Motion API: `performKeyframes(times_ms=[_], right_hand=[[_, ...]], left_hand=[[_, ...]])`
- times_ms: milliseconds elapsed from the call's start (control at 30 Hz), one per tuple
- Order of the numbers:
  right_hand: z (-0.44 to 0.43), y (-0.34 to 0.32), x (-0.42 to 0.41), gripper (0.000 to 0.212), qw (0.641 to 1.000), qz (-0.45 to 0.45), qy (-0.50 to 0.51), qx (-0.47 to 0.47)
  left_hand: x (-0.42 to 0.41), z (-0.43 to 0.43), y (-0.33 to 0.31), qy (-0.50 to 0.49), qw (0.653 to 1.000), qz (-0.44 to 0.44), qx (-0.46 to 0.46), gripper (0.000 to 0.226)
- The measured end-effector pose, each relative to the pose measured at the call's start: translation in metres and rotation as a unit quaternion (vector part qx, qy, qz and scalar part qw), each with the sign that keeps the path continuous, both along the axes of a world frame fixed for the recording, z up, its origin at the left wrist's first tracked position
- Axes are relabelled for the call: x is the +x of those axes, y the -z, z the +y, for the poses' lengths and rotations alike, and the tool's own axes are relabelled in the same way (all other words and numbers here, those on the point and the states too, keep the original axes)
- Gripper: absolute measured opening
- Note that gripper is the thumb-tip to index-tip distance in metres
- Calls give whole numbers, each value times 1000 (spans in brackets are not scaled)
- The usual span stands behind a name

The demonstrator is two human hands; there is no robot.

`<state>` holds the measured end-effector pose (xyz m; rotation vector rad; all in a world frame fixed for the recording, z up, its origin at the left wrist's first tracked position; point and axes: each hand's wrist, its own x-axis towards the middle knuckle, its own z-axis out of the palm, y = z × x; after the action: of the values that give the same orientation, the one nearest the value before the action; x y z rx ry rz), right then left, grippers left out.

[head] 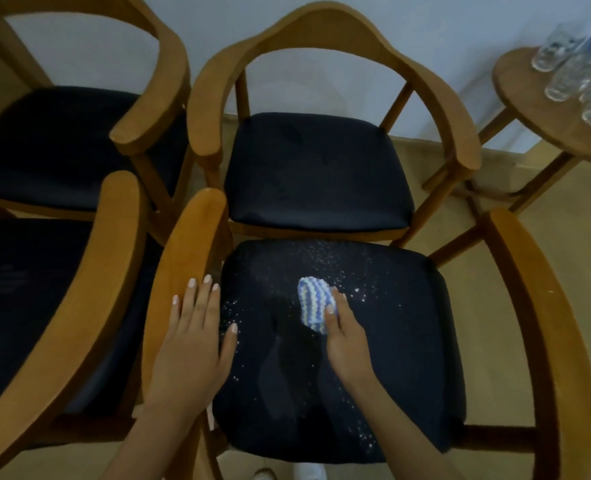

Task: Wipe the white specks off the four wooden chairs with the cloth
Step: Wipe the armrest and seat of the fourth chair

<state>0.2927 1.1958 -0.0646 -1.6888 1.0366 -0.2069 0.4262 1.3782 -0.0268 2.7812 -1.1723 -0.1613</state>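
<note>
Several wooden armchairs with dark padded seats stand close together. The near right chair's seat [391, 358] is scattered with white specks [325, 251], thick along its far edge and beside the left armrest. My right hand [344, 332] presses a folded blue-and-white striped cloth [311, 301] onto the middle of that seat, fingers laid over it. My left hand [193, 337] rests flat with straight fingers on the chair's left armrest [183, 251]. The far right chair's seat [316, 171] shows no specks. The near left chair [89, 289] and far left chair [62, 143] are partly cut off.
A small round wooden side table [529, 109] at the upper right carries several clear glasses and a plastic bottle [585, 60]. A white wall runs behind the chairs. Tan floor shows to the right, and shoe tips at the bottom edge.
</note>
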Motion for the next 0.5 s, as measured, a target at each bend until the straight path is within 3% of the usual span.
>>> performKeyframes(times_ms=[267, 433, 500], right_hand=[[-2, 65, 40, 48, 969, 56, -209, -117], [0, 105, 45, 50, 905, 77, -345, -237], [8, 119, 42, 61, 888, 56, -376, -259]], left_hand=[[4, -4, 4, -6, 1000, -8, -23, 64], [12, 13, 1, 10, 998, 21, -59, 66], [13, 16, 1, 8, 998, 16, -62, 66]])
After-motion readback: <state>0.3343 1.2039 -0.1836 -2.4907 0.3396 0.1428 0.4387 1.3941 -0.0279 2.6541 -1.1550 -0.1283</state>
